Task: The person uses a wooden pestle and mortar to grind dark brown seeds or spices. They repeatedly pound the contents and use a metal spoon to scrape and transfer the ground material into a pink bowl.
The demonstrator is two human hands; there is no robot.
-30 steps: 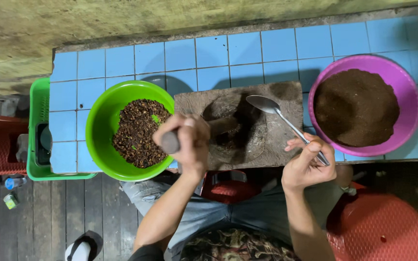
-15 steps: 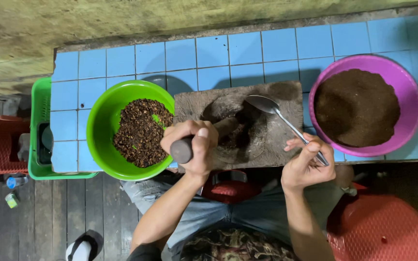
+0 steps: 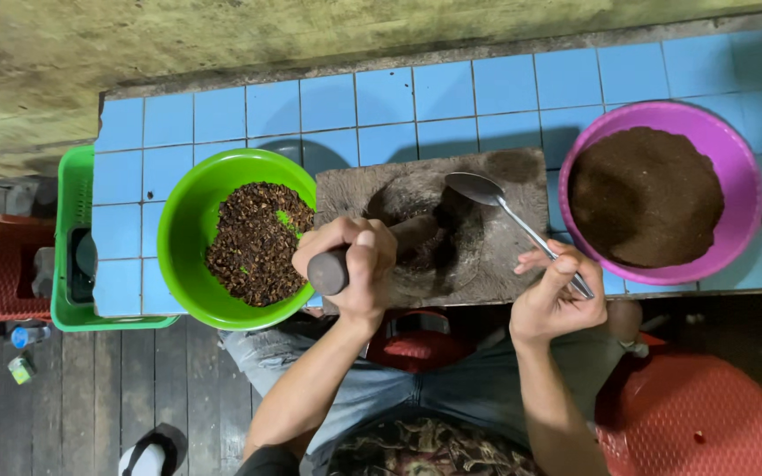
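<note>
- Where the blue tiled counter [image 3: 416,92] ends on the left, a green plastic crate [image 3: 72,264] hangs just beside it, so there is little spare room that way
- Round green plastic bowl [image 3: 189,211] of coarse dark bits overhangs the near edge, touching the slab
- Left hand [image 3: 352,264] is wrapped tight on a dark stone pestle [image 3: 399,242], tilted into the hollow of the grey stone grinding slab [image 3: 496,256]
- Right hand [image 3: 556,295] pinches a long metal spoon [image 3: 513,216], bowl resting on the slab
- Round purple plastic bowl [image 3: 738,167] of fine brown powder sits near, rightmost

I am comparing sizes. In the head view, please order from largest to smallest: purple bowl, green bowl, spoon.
1. purple bowl and green bowl: they look about alike, so I do not rank them.
2. spoon, held by the right hand.
</note>
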